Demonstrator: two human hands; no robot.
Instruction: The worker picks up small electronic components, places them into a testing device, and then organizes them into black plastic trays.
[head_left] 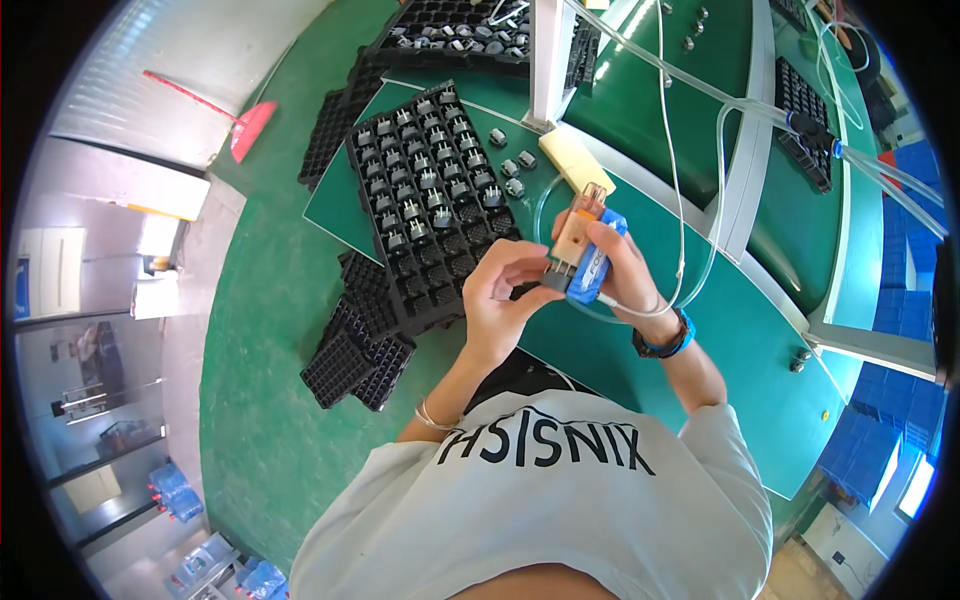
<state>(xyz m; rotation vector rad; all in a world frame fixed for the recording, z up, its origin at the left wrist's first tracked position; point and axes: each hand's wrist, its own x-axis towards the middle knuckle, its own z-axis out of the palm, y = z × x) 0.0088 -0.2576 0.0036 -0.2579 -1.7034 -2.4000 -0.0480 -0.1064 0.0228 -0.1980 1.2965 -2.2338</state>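
Note:
My right hand [632, 268] is wrapped round a hand-held fixture [598, 275] with a blue-wrapped side, a tan block and metal pins at its far end; a thin tube runs from it. Against its near end, the thumb and fingers of my left hand [495, 300] pinch a small dark plug piece [556, 278] with metal prongs. The prongs point toward the tan block; whether they touch it I cannot tell. Left of the hands lies a black pocketed tray [440, 278], its far rows filled with pronged plug pieces and its near pockets bare.
Several loose plug pieces [513, 187] lie beside the tray, near a cream-coloured block [577, 162]. Stacked black trays [365, 350] sit below the table's left edge. More plug pieces fill a far tray [455, 65]. Clear tubes [720, 95] cross above the green table [720, 400].

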